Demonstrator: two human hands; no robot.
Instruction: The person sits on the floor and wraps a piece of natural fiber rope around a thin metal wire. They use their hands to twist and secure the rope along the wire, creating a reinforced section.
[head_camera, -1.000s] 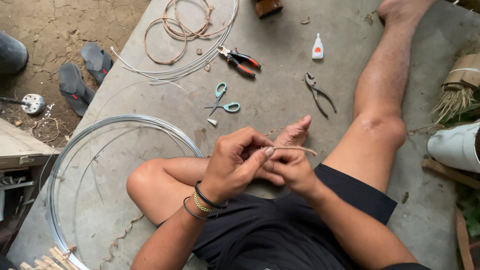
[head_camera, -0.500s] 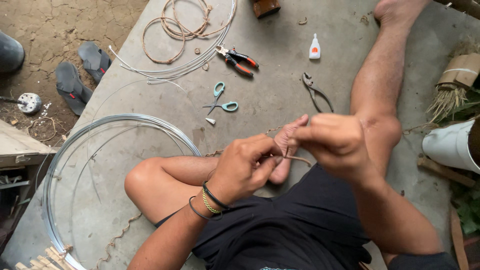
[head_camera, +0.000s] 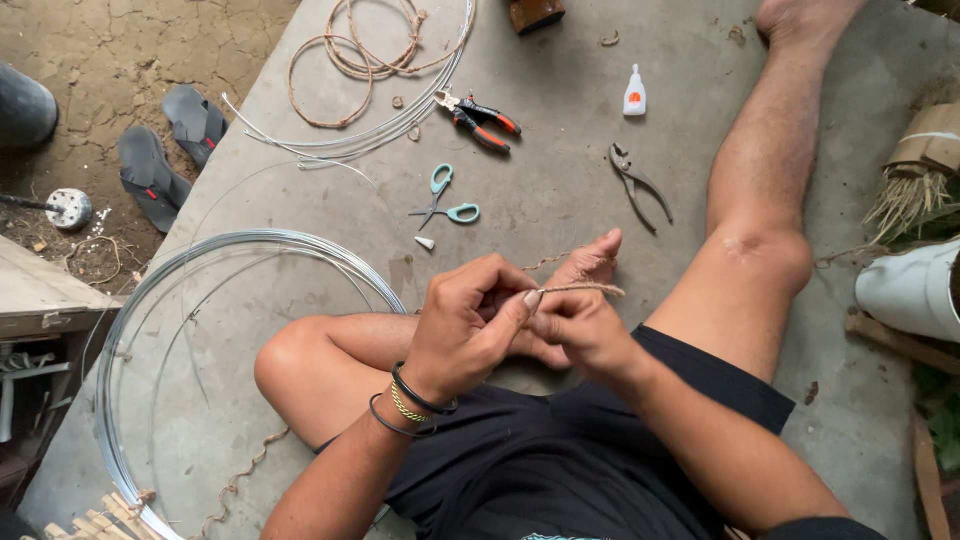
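Note:
I sit on a concrete slab (head_camera: 560, 150) with one leg folded and the other stretched out. My left hand (head_camera: 470, 320) and my right hand (head_camera: 580, 325) meet in front of my lap. Both pinch a short piece of brown twine (head_camera: 585, 289) that runs to the right between the fingertips. More of the twine (head_camera: 550, 262) shows past my fingers near the toes of my folded foot (head_camera: 590, 262). Bracelets circle my left wrist.
Teal scissors (head_camera: 445, 205), red-handled cutters (head_camera: 480, 120), grey pliers (head_camera: 640, 185) and a small white glue bottle (head_camera: 634, 92) lie ahead. A big coil of wire (head_camera: 180, 290) sits at left, rope rings (head_camera: 345, 60) farther back. Sandals (head_camera: 165, 150) rest off the slab.
My right hand had risen up and to the right half a second ago; now it is back down beside my left hand, pinching the twine close to it.

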